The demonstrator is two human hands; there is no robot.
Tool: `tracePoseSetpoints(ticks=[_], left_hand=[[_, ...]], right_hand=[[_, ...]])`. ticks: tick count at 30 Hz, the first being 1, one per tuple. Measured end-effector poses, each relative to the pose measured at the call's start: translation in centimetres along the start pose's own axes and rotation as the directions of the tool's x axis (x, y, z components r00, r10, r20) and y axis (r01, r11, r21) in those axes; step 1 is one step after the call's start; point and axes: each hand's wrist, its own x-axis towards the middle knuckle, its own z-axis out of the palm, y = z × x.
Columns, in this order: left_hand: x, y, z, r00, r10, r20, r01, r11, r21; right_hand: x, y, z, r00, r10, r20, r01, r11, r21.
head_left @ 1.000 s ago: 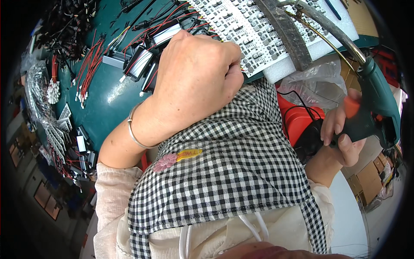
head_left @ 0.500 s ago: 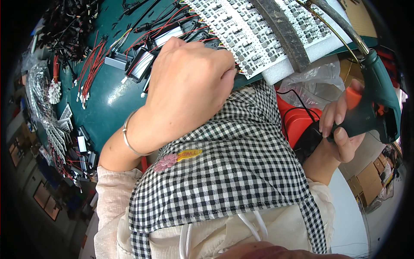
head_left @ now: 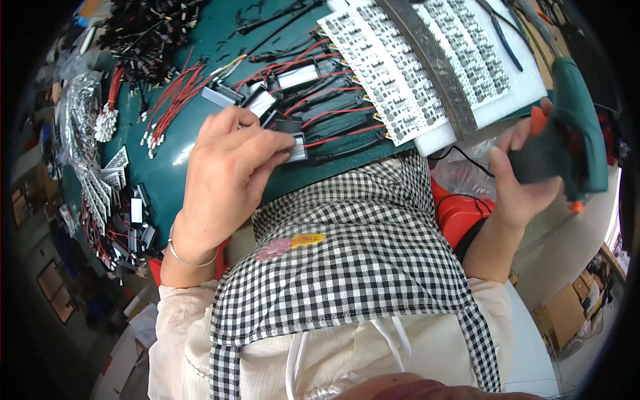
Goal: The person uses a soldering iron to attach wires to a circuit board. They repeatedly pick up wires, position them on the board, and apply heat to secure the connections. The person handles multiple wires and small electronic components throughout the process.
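Observation:
My left hand [head_left: 223, 167] is over the left part of the green table, its thumb and index finger closed at the end of a small black-and-silver module [head_left: 298, 148]. A red wire and a black cable run from this module toward a white circuit board panel [head_left: 380, 70]. Beside it lie several similar silver-faced modules [head_left: 297, 77], wired to the panel's edge. Out to the right, my right hand [head_left: 523, 180] is closed around the black grip of a dark green pistol-shaped tool [head_left: 579, 127] with orange parts. Motion blurs the tool and partly hides how the fingers wrap it.
A dark metal bar [head_left: 433, 63] presses across the panel, which rests on white foam [head_left: 490, 113]. Bunches of red wires [head_left: 175, 100], a heap of black cables [head_left: 143, 37] and clear plastic bags [head_left: 83, 113] lie left. A red seat [head_left: 460, 217] sits below the table edge.
My left hand has moved left and down from over the wired modules, uncovering them. My right hand and the green tool have shifted, the tool tilting. The whole view has moved slightly.

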Motion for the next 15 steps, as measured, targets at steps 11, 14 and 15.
tracePoseSetpoints(ticks=[11,14,15], left_hand=[[9.9,-5.9,2.3,0.972,-0.226,-0.059,0.210,0.955,-0.208],[13.3,-7.2,4.5,0.942,-0.260,0.210,0.321,0.881,-0.347],[14.1,-7.1,4.0,0.904,-0.274,0.328,0.393,0.834,-0.388]], right_hand=[[8.1,2.2,6.5,0.903,-0.326,0.279,0.427,0.611,-0.667],[8.3,3.0,6.9,0.900,-0.274,0.339,0.436,0.564,-0.701],[8.2,2.8,6.9,0.922,-0.219,0.320,0.387,0.590,-0.709]])
